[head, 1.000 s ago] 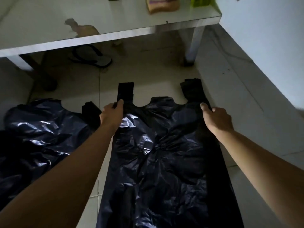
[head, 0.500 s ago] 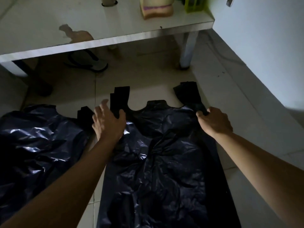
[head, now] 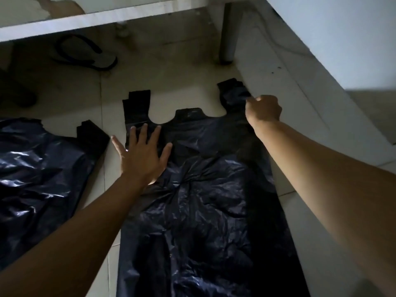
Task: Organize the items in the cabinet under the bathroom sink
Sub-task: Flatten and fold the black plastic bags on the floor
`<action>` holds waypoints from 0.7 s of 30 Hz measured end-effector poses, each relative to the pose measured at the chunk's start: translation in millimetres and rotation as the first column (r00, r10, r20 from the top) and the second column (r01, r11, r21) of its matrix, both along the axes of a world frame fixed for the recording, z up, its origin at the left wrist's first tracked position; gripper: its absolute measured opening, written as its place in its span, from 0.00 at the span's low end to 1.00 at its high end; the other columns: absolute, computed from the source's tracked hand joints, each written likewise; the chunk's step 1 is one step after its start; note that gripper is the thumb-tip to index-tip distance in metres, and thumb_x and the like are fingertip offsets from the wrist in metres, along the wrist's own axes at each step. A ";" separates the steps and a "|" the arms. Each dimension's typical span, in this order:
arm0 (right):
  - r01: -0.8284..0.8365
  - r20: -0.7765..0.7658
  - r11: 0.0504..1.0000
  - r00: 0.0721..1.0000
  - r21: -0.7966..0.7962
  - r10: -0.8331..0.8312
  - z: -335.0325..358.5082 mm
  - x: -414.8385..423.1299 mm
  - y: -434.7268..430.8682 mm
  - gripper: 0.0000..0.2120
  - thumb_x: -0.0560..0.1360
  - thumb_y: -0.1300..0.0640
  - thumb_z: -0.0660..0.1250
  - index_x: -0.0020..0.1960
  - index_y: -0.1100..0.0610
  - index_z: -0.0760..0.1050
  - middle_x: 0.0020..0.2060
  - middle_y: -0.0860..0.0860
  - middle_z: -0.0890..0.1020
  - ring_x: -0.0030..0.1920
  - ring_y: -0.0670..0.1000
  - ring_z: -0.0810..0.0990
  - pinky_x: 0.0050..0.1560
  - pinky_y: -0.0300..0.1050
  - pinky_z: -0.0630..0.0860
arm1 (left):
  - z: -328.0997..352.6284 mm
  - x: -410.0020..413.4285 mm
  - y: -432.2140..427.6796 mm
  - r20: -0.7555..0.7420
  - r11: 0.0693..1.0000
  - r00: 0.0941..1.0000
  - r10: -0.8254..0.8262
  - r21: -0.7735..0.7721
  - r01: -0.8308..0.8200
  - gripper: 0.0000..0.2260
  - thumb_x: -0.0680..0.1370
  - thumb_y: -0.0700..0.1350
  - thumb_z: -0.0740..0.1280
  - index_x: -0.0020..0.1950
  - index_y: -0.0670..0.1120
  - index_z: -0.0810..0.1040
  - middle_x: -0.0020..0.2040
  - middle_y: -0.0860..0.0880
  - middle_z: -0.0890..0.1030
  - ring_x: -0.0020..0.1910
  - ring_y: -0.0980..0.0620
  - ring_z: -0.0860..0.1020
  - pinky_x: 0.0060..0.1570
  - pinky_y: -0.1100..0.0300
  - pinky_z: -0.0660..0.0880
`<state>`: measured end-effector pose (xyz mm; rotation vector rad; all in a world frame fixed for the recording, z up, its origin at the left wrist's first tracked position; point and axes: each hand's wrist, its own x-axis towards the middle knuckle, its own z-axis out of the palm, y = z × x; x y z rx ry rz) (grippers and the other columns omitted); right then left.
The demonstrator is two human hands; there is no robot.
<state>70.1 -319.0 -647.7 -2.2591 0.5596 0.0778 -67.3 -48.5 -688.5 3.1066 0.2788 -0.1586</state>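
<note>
My left hand (head: 141, 157), fingers spread, pins the black bag (head: 192, 211) to the floor (head: 171, 78). My right hand (head: 263, 109) pinches its handle (head: 233, 91), probably to tension it.

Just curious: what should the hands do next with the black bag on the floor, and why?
Probably sweep the flat left hand down the black bag while the right hand holds its handle taut: the plastic looks wrinkled, not ready to fold.

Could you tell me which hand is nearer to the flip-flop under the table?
Left. The left hand lies flat on the black bag, right of the flip-flop and nearer the person; the right hand grips the bag's handle, much farther right.
</note>
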 end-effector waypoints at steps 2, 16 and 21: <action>0.005 0.020 0.998 1.000 -0.066 -0.003 -4.9 -2.9 -1.1 0.13 0.79 0.50 0.61 0.43 0.59 0.76 0.44 0.56 0.80 0.47 0.58 0.80 0.43 0.43 0.68 | -1.3 -1.3 1.4 0.012 0.998 0.999 -0.036 0.056 0.035 0.32 0.79 0.67 0.39 0.81 0.55 0.49 0.81 0.47 0.52 0.80 0.43 0.46 0.70 0.28 0.39; -0.278 0.043 0.927 0.954 -0.252 0.297 -9.4 32.3 15.2 0.18 0.75 0.55 0.70 0.64 0.45 0.75 0.61 0.51 0.80 0.61 0.56 0.78 0.63 0.54 0.75 | -13.0 -7.3 4.9 0.028 0.990 0.990 -0.137 0.021 0.136 0.30 0.81 0.63 0.39 0.81 0.52 0.41 0.81 0.45 0.42 0.80 0.43 0.42 0.75 0.36 0.41; -0.082 0.157 0.991 0.983 -0.108 0.098 -8.6 44.1 16.7 0.13 0.77 0.57 0.70 0.61 0.51 0.78 0.59 0.52 0.82 0.59 0.54 0.81 0.52 0.41 0.74 | -20.2 -12.4 13.4 0.030 0.980 0.985 -0.168 -0.099 0.170 0.32 0.80 0.65 0.39 0.81 0.54 0.40 0.81 0.47 0.39 0.80 0.46 0.39 0.77 0.41 0.43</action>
